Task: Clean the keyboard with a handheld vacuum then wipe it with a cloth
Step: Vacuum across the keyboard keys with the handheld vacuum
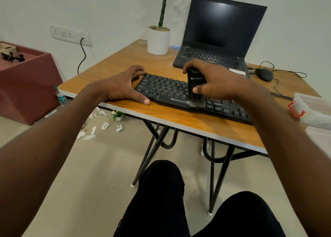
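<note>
Black keyboard (pixel 179 91) sits at centre frame, lying slantwise across the wooden bench (pixel 179 118), its near edge close to the bench's front lip. Right hand (pixel 215 83) is over the middle of the keys, fingers (pixel 189 64) curled round a dark handheld vacuum (pixel 196 86), thumb pressed on its near face. The vacuum stands nearly upright, nozzle down, its lower end blurred right at the keyboard's front rows beside the white brand lettering. That forearm runs in from the lower right of the frame, wrist bent slightly inward.

Left hand (pixel 125 88) is at the keyboard's left end, spread wide and flat: thumb stretched along the bench at the near corner, fingertips at the far corner, palm bridging the gap between them. It braces the keyboard's side rather than curling round it. Left forearm sweeps in long from the lower left.

Behind the keyboard, upper right, an open laptop (pixel 220 34) shows a dark screen. A white pot with a green plant (pixel 158 37) stands to its left, a wired mouse (pixel 264 74) to its right. Clear plastic containers (pixel 311 109) with a red clasp sit at the right edge. Crumpled white paper scraps (pixel 100 127) litter the floor under the bench's left side, near a small water bottle (pixel 61 97). Dark trousered knees fill the bottom of the frame.
</note>
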A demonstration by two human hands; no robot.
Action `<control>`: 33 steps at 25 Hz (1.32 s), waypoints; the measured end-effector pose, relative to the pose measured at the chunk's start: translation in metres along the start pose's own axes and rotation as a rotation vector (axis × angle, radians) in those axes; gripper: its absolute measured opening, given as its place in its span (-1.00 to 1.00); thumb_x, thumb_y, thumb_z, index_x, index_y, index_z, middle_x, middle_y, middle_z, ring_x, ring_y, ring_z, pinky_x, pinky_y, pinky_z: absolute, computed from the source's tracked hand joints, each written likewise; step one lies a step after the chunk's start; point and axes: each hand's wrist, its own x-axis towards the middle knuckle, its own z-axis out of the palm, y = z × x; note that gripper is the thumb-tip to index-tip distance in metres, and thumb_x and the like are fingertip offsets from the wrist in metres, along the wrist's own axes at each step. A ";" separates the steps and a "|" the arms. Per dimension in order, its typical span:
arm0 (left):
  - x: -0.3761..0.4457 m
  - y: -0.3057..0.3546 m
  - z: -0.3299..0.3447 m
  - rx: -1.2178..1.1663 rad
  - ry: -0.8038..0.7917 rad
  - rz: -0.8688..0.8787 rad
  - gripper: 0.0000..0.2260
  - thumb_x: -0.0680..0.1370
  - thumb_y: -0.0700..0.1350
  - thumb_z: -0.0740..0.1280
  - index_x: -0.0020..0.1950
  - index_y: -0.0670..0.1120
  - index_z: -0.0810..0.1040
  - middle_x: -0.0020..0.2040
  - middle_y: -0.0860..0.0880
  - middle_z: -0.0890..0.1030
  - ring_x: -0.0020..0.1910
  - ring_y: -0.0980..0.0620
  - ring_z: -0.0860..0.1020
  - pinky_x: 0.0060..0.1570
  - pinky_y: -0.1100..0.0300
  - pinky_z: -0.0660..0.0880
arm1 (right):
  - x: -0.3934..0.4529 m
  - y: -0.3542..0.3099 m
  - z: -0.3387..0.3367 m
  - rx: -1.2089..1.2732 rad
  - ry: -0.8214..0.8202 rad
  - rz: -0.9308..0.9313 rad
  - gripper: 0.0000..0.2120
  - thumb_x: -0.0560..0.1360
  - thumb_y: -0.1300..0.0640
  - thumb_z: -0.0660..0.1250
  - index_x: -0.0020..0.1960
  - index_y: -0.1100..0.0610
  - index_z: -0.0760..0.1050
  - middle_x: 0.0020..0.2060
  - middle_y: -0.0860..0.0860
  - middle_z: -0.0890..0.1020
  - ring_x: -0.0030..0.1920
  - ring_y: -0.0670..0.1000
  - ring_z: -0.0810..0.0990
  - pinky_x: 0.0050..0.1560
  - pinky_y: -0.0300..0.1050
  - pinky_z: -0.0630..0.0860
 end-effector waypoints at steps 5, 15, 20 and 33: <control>-0.001 0.001 0.001 -0.008 -0.001 -0.007 0.33 0.03 0.34 0.73 0.66 0.18 0.10 0.65 0.14 0.26 0.60 0.10 0.23 0.60 -0.05 0.26 | -0.018 -0.009 0.021 0.063 0.178 -0.162 -0.43 0.56 0.28 0.41 0.42 -0.18 0.34 0.25 -0.04 0.46 0.17 0.01 0.53 -0.01 -0.08 0.65; -0.001 0.003 0.000 0.032 -0.006 -0.023 0.32 0.04 0.34 0.72 0.66 0.19 0.09 0.66 0.14 0.25 0.61 0.10 0.21 0.57 0.04 0.23 | -0.041 0.008 0.024 0.151 0.162 -0.227 -0.44 0.57 0.29 0.41 0.39 -0.19 0.34 0.23 -0.15 0.46 0.19 -0.03 0.55 0.02 -0.08 0.68; -0.002 0.007 0.001 0.037 0.000 -0.032 0.31 0.05 0.31 0.71 0.67 0.18 0.08 0.67 0.12 0.23 0.60 0.12 0.20 0.52 0.12 0.24 | -0.025 0.002 0.017 0.041 0.192 -0.156 -0.45 0.54 0.29 0.43 0.37 -0.18 0.37 0.26 -0.06 0.48 0.20 0.01 0.53 0.06 0.06 0.69; -0.013 0.023 0.021 0.238 0.136 0.026 0.30 0.06 0.59 0.52 0.66 0.26 -0.01 0.70 0.00 0.16 0.64 -0.11 0.21 0.59 -0.30 0.18 | -0.030 0.025 0.012 0.166 0.307 -0.112 -0.40 0.54 0.26 0.47 0.41 -0.23 0.39 0.32 -0.02 0.53 0.19 -0.04 0.54 -0.14 -0.33 0.54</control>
